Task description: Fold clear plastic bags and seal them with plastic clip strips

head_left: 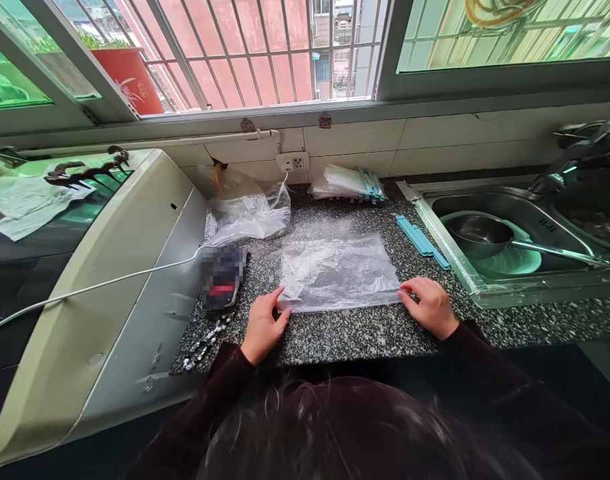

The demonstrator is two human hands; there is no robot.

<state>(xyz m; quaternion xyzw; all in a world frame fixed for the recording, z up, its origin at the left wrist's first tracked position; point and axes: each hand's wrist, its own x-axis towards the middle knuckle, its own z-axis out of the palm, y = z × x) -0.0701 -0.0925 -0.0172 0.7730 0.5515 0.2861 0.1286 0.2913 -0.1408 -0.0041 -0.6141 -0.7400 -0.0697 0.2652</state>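
A clear plastic bag (339,270) lies flat and slightly creased on the speckled counter. My left hand (265,323) pinches its near left corner between thumb and fingers. At the near right corner, my right hand (429,303) grips the bag's edge the same way. To the right lie several light blue strips (422,243), side by side. Behind the bag, by the wall, rests a stack of folded clear bags with blue edges (352,181). Left of it sits a crumpled heap of clear plastic (249,213).
A dark phone-like object (225,277), partly blurred out, lies left of my left hand near a beaded strand (205,347). A white cable (135,275) runs from the wall socket (292,162) across the range (149,267). On the right is a sink (477,293) holding a pan (477,233).
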